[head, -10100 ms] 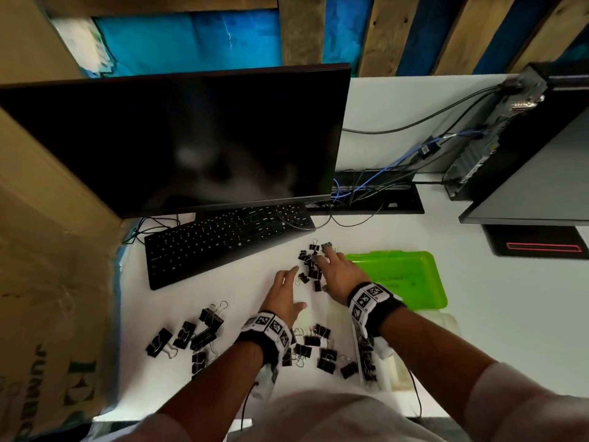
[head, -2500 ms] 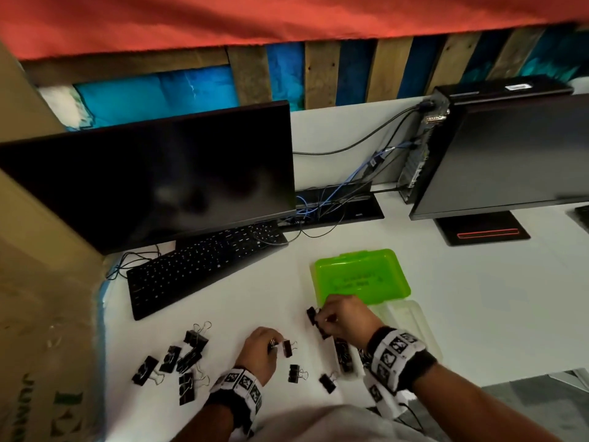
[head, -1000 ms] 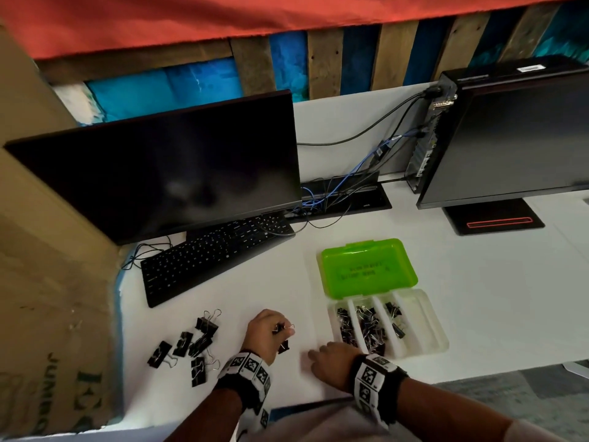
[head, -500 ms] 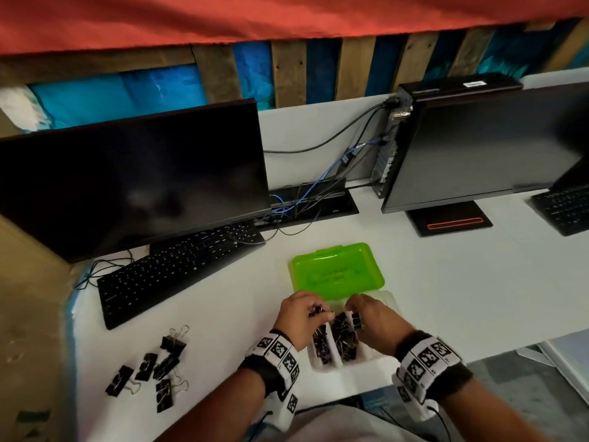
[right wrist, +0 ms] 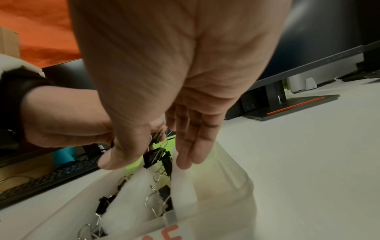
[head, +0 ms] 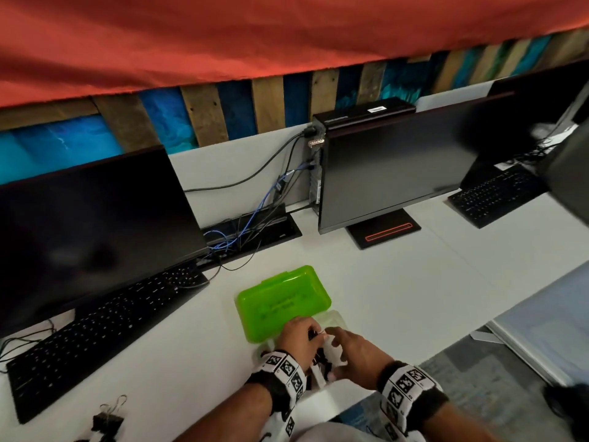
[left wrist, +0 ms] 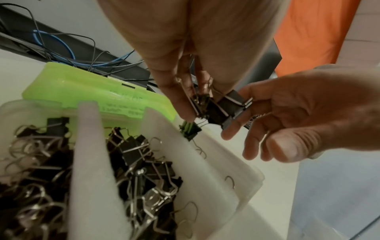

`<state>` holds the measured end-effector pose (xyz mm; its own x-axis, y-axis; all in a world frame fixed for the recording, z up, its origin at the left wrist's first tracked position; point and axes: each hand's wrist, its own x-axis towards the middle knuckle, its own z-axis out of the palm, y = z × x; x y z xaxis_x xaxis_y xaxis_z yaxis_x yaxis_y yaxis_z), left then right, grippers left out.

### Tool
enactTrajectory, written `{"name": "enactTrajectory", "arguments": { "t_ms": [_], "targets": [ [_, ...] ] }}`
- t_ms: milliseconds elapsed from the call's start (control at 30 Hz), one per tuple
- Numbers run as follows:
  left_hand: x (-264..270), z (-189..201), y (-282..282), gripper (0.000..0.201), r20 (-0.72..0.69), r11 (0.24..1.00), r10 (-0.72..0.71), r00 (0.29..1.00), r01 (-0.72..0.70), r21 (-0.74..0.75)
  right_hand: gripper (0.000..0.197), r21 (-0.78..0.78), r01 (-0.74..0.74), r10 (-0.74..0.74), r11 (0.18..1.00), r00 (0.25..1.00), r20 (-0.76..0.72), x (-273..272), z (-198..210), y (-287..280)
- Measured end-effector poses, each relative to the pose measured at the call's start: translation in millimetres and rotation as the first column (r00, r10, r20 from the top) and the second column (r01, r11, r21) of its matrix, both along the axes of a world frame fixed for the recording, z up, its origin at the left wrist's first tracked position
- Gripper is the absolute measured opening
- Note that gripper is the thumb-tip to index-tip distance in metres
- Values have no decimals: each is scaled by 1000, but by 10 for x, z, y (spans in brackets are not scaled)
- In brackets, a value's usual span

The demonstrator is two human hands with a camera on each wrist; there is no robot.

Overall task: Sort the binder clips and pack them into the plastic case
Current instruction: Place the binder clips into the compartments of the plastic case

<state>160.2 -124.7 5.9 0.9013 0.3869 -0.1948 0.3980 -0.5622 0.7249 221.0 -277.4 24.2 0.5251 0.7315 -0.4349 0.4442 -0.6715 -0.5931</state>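
The left hand [left wrist: 185, 53] hangs fingers-down over the far end of the plastic case [left wrist: 248, 186], its fingertips pinching a small bunch of black binder clips [left wrist: 216, 108] by their bodies and wire handles — one more clip [left wrist: 190, 129] dangles just below the bunch, over the rim of the compartment. The right hand [left wrist: 298, 113] sits just beside it on the right, palm turned toward the bunch, fingers loosely spread and only slightly bent, their tips close to the held clips; whether they touch cannot be told. From the right wrist view the right hand [right wrist: 174, 81] also points down over the case with its fingers straight and together, gripping nothing. In the head view the two hands meet above the case near the table edge, left hand [head: 298, 341] and right hand [head: 357, 355], both wrists wearing black bands with checkered markers. The case itself is translucent white, split by white dividers [left wrist: 88, 162] into long compartments: the two on the left are heaped with black clips [left wrist: 141, 170] and silver wire loops, while the one below the hands holds only a few. Its green lid [head: 283, 301] lies open and flat on the white table [head: 414, 298] — hinged at the far side. A few larger clips [head: 108, 419] lie well apart at the table's near left edge, in front of a black keyboard [head: 102, 327].
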Motion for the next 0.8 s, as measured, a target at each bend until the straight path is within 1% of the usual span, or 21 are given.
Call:
{"name": "enactTrajectory", "arguments": {
  "t_ms": [67,167,233,333,400,500,567,633,733,800],
  "targets": [
    [15,-11,-24,20,-9,1000,23,1000,-23,6,83,39,-5,6,999,1000,-18,31,-12,19],
    [12,-26,-53,27,-19,999,52,998,-52,-14,72,94,-24,26,995,999,-19,78,-50,80],
    [-11,-26,-63,32,-28,997,68,997,-68,-23,58,104,-39,38,994,999,11,113,-98,117],
    [-36,-29,-47,39,-39,999,51,998,-52,-12,31,113,-73,64,991,994,83,160,-139,165],
    [-32,-36,-17,40,-57,999,49,997,-50,-9,22,115,-108,91,987,985,147,198,-154,186],
    [-19,-45,20,42,-65,997,71,995,-73,-26,24,100,-129,108,987,976,188,250,-167,193],
    [-14,-20,27,42,-39,996,86,995,-87,-26,30,112,-138,114,984,974,194,256,-174,207],
    [-11,-12,58,40,23,991,129,991,-128,-38,34,96,-174,150,980,965,217,241,-176,256],
    [3,-6,159,30,123,976,219,968,-214,-52,42,24,-271,251,962,920,302,223,-209,365],
    [12,6,225,21,140,974,229,963,-225,-38,45,-51,-323,318,945,873,370,217,-237,435]
  ]
}}
